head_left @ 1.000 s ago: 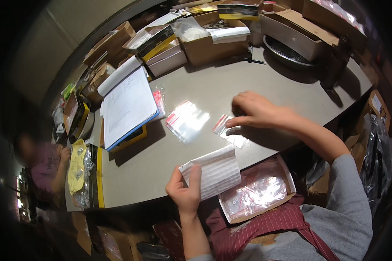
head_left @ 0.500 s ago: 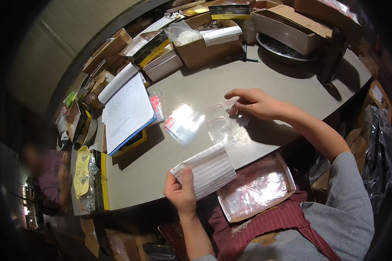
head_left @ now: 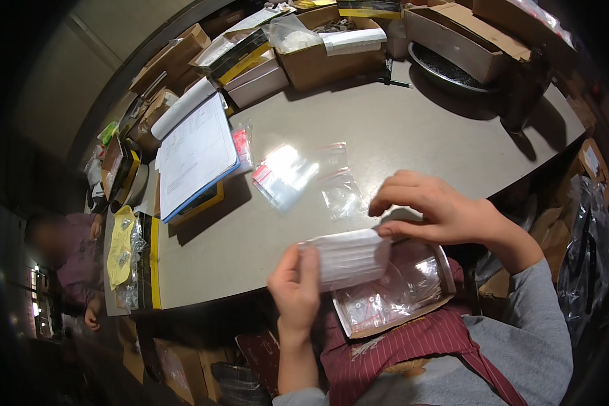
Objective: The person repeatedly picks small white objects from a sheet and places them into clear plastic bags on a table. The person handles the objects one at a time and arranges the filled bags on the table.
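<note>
My left hand (head_left: 296, 287) grips the left end of a white ruled sheet (head_left: 348, 257) and holds it above the table's near edge. My right hand (head_left: 440, 210) has come to the sheet's right end, with thumb and fingertips pinched at its upper corner. Just beyond the sheet, a small clear zip bag (head_left: 340, 195) lies flat on the grey table (head_left: 413, 128). A stack of similar bags with red strips (head_left: 283, 176) lies to its left. On my lap, under the sheet, rests a shallow cardboard tray (head_left: 446, 271) holding clear bags of small parts.
An open binder with a printed page (head_left: 196, 152) lies at the table's left. Cardboard boxes (head_left: 331, 54) line the far edge, beside a dark round pan (head_left: 453, 68). Yellow bagged items (head_left: 118, 247) sit at the left end. Another person (head_left: 64, 254) sits at far left.
My right hand let go of the small clear bag, which now lies on the table, and drew back to the sheet. My left hand raised the sheet slightly to the right.
</note>
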Motion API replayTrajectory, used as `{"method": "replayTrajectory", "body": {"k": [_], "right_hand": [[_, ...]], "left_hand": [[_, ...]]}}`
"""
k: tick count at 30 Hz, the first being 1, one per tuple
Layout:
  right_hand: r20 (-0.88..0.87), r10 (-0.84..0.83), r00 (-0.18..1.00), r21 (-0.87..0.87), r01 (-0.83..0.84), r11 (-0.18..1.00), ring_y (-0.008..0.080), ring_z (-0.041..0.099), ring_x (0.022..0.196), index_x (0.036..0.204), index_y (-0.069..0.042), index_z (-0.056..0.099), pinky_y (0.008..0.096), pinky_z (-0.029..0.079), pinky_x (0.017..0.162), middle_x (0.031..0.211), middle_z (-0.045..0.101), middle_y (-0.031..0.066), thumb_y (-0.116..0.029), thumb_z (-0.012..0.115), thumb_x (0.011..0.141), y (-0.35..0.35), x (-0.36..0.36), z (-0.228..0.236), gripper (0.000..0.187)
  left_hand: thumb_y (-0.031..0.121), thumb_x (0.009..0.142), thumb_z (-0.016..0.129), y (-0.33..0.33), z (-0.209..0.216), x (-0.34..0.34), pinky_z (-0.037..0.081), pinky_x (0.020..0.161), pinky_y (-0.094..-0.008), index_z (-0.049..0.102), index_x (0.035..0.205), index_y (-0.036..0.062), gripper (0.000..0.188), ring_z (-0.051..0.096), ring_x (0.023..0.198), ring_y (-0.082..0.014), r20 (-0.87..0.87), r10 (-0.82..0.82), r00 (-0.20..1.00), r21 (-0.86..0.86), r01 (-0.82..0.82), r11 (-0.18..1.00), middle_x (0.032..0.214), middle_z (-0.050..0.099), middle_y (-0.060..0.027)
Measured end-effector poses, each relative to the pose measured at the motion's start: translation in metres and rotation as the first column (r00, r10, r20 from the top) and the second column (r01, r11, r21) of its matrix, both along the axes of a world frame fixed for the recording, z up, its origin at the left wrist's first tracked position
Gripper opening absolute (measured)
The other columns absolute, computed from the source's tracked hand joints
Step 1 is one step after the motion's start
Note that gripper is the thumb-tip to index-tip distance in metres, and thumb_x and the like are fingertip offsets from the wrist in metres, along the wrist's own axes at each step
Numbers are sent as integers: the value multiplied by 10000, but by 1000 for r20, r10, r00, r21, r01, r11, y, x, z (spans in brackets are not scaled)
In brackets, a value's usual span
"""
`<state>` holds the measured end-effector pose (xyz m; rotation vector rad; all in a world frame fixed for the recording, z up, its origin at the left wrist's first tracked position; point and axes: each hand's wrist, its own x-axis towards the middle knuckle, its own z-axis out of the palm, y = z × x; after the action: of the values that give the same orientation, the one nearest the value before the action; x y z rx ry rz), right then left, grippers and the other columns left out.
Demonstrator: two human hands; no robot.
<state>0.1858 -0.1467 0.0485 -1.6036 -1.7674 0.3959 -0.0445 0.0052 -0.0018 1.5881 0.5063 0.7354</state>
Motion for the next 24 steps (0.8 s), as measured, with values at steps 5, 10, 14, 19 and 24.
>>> {"method": "replayTrajectory", "body": {"k": [5, 10, 14, 19, 24], "right_hand": [[125, 62, 990, 212, -87, 973, 360, 594, 980, 1069, -41, 602, 433, 491, 886, 1017, 616, 126, -60, 726, 756, 33, -28, -5, 337], [324, -69, 943, 382, -64, 922, 269, 606, 864, 981, -40, 635, 374, 503, 800, 941, 619, 95, -50, 751, 774, 44, -42, -17, 237], [462, -97, 881, 448, -137, 884, 264, 596, 836, 952, -49, 630, 382, 498, 796, 919, 606, 80, -65, 734, 737, 48, -44, -16, 239], [292, -98, 951, 338, -7, 941, 333, 569, 864, 951, -72, 572, 424, 464, 772, 927, 589, 106, -34, 661, 697, 74, -9, -11, 272], [173, -192, 966, -131, 216, 968, 330, 616, 902, 955, 2, 630, 410, 493, 813, 910, 645, 161, -138, 680, 918, 125, 52, -26, 153]], "left_hand": [[123, 1036, 584, -19, -6, 9, 432, 626, -246, 664, 1111, -25, 184, 487, 711, -56, -93, -153, 984, 49, 158, 986, 754, 577, -15], [123, 1063, 534, -16, -7, 8, 391, 650, -213, 634, 1159, -35, 210, 430, 748, -44, -24, -215, 976, -76, 213, 974, 796, 519, 39], [144, 1070, 525, -12, -2, 8, 400, 694, -204, 630, 1203, -69, 272, 464, 807, -38, 74, -217, 973, -305, 229, 924, 873, 569, 51], [166, 1068, 531, 1, -4, -1, 455, 759, -228, 636, 1236, -78, 314, 543, 863, -62, -62, -166, 984, -273, 143, 951, 941, 655, 1], [167, 1063, 534, 3, -3, 4, 456, 689, -244, 655, 1191, -59, 287, 533, 776, -64, -108, -125, 986, -76, 117, 990, 821, 642, -28]]}}
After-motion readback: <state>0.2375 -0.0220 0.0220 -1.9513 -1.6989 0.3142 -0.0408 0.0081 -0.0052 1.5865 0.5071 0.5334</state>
